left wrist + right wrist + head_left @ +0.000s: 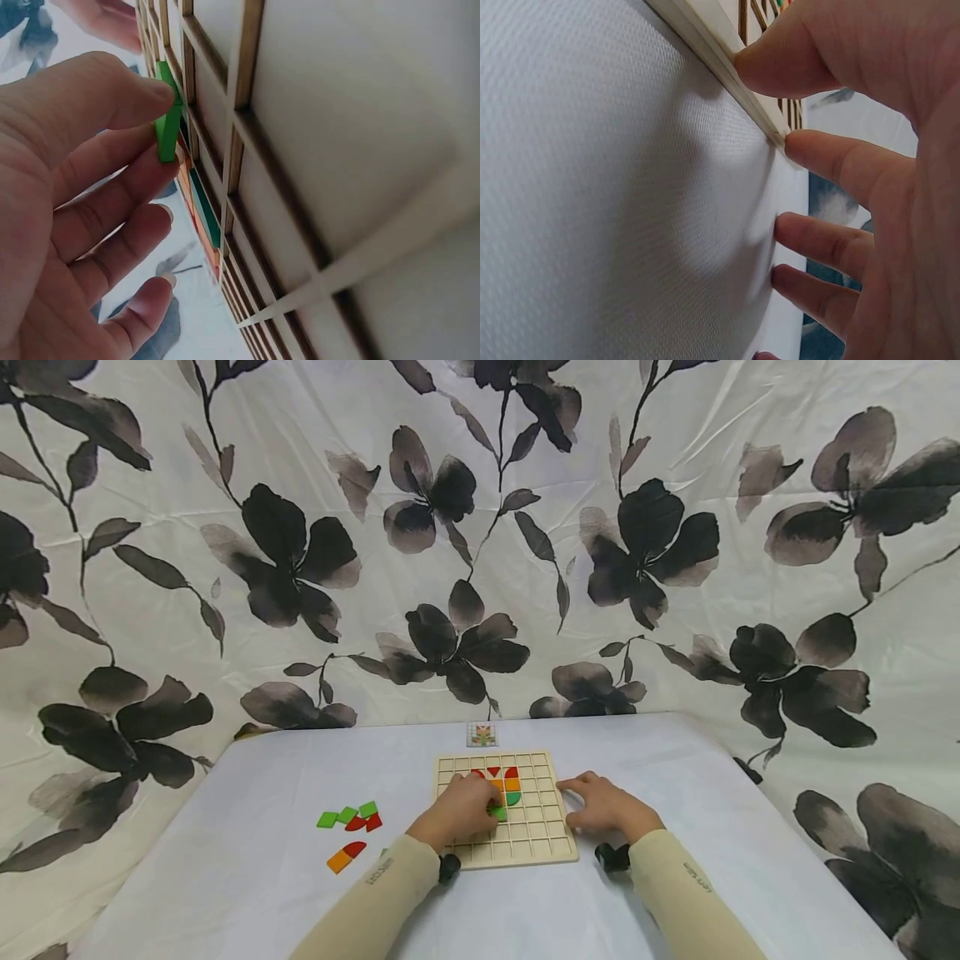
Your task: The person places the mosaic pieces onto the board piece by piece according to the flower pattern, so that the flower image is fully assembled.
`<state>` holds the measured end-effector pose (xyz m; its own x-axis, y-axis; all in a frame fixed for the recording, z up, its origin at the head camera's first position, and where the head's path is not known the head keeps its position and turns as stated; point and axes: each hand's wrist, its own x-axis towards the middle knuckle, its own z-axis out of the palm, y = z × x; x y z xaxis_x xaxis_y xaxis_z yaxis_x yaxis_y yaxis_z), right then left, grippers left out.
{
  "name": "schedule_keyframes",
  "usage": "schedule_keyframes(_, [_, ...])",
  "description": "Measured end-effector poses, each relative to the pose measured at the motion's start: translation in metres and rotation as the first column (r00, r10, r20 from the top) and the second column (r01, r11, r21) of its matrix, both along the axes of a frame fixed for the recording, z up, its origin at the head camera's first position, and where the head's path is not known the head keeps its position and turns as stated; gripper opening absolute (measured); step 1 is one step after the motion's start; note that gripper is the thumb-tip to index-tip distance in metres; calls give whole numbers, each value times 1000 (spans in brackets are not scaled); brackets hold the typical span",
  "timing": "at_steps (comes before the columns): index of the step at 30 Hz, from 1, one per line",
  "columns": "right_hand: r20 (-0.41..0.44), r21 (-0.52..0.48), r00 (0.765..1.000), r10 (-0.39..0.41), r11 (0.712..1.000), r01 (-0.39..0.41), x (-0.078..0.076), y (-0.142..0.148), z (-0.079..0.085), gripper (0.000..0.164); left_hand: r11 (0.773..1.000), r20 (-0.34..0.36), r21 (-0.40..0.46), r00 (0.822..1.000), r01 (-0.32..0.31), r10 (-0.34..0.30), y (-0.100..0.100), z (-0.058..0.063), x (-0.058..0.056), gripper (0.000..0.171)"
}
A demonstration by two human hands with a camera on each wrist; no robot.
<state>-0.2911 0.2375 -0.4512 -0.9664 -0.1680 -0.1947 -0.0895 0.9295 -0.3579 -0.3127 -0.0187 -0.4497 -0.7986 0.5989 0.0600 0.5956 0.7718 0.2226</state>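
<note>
A wooden grid board (536, 839) lies on the table. In the left wrist view, my left hand (82, 172) pinches a small green tile (169, 127) between thumb and fingers, close against the board's grid. Seen from the head, that left hand (467, 810) covers some cells on the board's left part. Red pieces (512, 772), orange squares (512, 784) and a darker green rounded piece (513, 798) sit in cells beside it. My right hand (606, 806) is at the board's right edge; the right wrist view shows its thumb and index fingertip touching the rim (739, 94), other fingers extended.
Left of the board lie loose tiles: several green squares (347, 815), red pieces (373, 822) and an orange square (339, 861) against a red rounded piece (356, 849). A small patterned card (482, 735) lies behind the board. Flower-printed cloth (450, 568) hangs beyond the white table (225, 877).
</note>
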Motion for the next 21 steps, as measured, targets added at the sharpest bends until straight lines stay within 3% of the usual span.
schedule_keyframes(10, [13,-4,1000,-7,1000,7,-1,-1,1,66,1000,39,-15,999,-1,1,2,1,0,10])
schedule_keyframes(21, [14,-2,1000,-1,1000,1,0,-2,0,66,999,63,-38,998,-24,27,2,-3,1,16])
